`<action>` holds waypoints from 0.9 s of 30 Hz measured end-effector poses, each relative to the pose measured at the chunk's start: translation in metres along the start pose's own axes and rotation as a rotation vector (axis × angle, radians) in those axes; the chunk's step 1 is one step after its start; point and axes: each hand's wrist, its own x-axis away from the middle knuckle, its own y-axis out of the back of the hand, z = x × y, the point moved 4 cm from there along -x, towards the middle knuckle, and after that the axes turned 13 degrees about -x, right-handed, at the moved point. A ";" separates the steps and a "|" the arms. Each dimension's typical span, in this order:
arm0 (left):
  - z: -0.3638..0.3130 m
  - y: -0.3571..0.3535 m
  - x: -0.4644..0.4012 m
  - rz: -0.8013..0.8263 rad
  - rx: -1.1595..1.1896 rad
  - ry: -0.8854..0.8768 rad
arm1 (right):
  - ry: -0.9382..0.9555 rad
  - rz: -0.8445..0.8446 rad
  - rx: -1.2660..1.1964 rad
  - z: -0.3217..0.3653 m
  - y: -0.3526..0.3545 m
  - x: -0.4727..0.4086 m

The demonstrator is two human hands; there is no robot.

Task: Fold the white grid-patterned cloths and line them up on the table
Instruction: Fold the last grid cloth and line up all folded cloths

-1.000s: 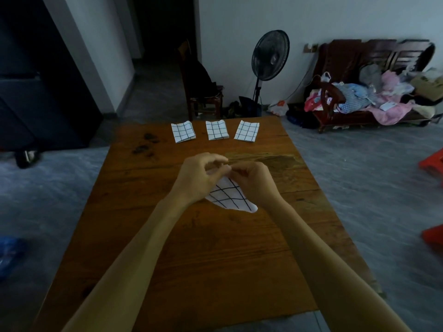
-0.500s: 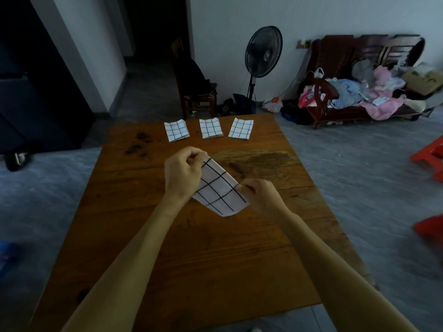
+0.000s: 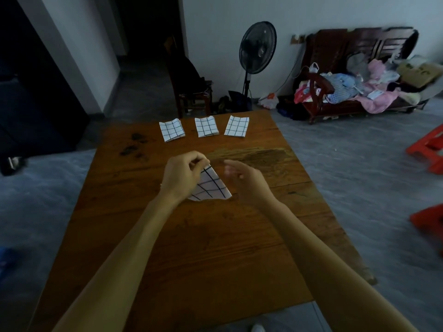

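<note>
Brown wooden desk (image 3: 215, 248), visible grain, dark stain patches near far left and a worn darker streak mid-right. Grey floor (image 3: 347, 164) around it, white walls, dark doorway at left. Black pedestal fan (image 3: 258, 47) behind the desk, dark wooden chair (image 3: 189, 80) beside it. Dark wooden bench (image 3: 354, 75) at right wall, heaped with pink, blue and white laundry. Red plastic stools (image 3: 429, 149) at right edge. Three folded cloths in a row along the far desk edge, all white with black grid, roughly square, flat on the wood, apart from each other: left folded cloth (image 3: 171, 130) slightly rotated, middle folded cloth (image 3: 206, 127), right folded cloth (image 3: 236, 126). Fourth cloth (image 3: 211, 186) mid-desk, same white fabric with black grid, partly folded, hanging as a tapered wedge, top corner up, lower edge near or on the desk, cannot tell if touching. Left hand (image 3: 183, 174) curled, fingertips pinching the top corner of the fourth cloth. Right hand (image 3: 244, 177) just right of the fourth cloth, fingers loosely spread and motion-blurred, gripping nothing; cannot tell if touching the fabric. Both bare forearms reaching in from bottom of view. Small white object at bottom edge below the desk, too cropped to identify.
</note>
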 end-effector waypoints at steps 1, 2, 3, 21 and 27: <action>-0.002 -0.002 0.000 0.008 0.015 -0.008 | 0.043 0.028 -0.001 0.010 -0.005 -0.005; -0.005 -0.003 0.000 0.005 0.028 -0.014 | 0.096 0.031 0.005 0.018 -0.008 -0.008; -0.007 -0.003 -0.001 -0.009 0.044 -0.015 | 0.154 0.008 0.013 0.023 -0.010 -0.009; -0.001 0.011 -0.007 -0.212 0.115 0.115 | -0.097 0.122 0.308 -0.068 -0.011 0.034; -0.004 0.011 -0.009 -0.082 0.022 0.007 | -0.213 -0.075 0.197 -0.067 0.009 0.039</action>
